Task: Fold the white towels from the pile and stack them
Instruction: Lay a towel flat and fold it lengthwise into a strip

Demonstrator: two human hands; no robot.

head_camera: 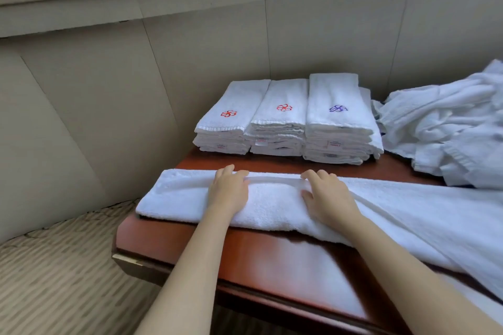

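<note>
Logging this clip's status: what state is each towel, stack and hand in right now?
towel in front: folded lengthwise, lying across table, right end running out of frame.
left hand: flat, pressing the towel.
right hand: flat, pressing the towel.
three stacks: folded, side by side at back.
pile: crumpled, unfolded.

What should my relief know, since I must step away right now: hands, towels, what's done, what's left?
Left hand: open, pressing flat on the towel in work.
Right hand: open, pressing the same towel further right.
Towel in work: folded lengthwise across the near part of the table, right end trailing out of view.
Done: three folded stacks at the table's far side.
Left: fold this towel short and stack it, then work through the unfolded pile at the right.
</note>
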